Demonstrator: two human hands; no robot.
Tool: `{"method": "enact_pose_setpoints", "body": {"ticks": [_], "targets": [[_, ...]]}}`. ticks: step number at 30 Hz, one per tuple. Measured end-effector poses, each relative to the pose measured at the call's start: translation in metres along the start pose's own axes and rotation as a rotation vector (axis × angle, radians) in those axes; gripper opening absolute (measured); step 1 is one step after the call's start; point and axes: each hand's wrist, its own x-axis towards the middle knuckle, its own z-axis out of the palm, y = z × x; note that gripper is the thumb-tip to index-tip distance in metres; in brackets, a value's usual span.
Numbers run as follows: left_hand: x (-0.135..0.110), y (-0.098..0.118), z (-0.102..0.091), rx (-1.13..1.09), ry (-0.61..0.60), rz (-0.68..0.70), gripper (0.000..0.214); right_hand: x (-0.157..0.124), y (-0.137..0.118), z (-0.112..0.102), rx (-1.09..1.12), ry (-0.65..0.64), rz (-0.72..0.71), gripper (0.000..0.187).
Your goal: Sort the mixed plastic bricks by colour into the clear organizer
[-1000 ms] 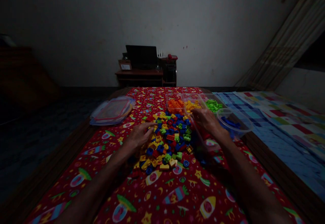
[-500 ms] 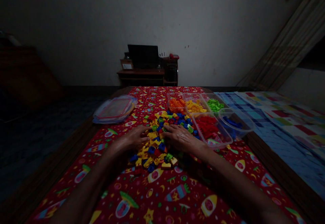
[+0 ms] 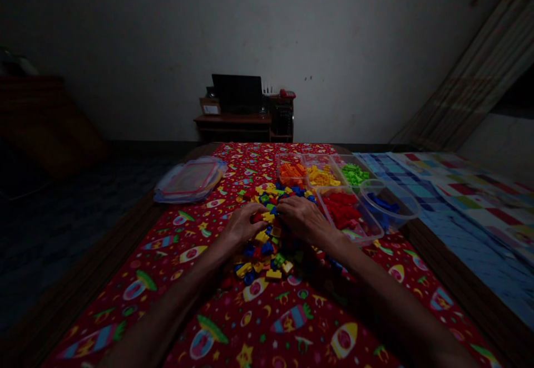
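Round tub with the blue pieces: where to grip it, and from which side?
Probably the right-hand rim of the round tub, coming from the right: it looks upright, its open top gives an edge to pinch, and the box of red pieces crowds its left.

Dim lighting: wall [image 3: 317, 28] palest near twelve o'clock, wooden furniture [image 3: 41, 114] near-black at nine, red cloth [image 3: 312, 343] shadowed at five, curtain [image 3: 471, 70] stretched at two.

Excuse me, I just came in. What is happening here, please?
A person's left hand and right hand reach into a pile of mixed toy bricks from opposite sides; whether either grips a brick is unclear. To the right, five clear containers hold orange, yellow, green, red and blue bricks separately. Stacked lids lie to the left.
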Motion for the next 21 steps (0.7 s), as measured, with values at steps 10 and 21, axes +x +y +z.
{"method": "enact_pose_setpoints", "body": {"ticks": [10, 21], "targets": [[-0.003, 0.008, 0.004, -0.089, 0.032, 0.016, 0.020, -0.002, -0.005, 0.017, 0.125, 0.007, -0.001, 0.026], [-0.007, 0.025, 0.003, -0.109, 0.041, 0.054, 0.032, 0.013, -0.009, 0.011, 1.173, 0.240, 0.510, 0.028]]}}
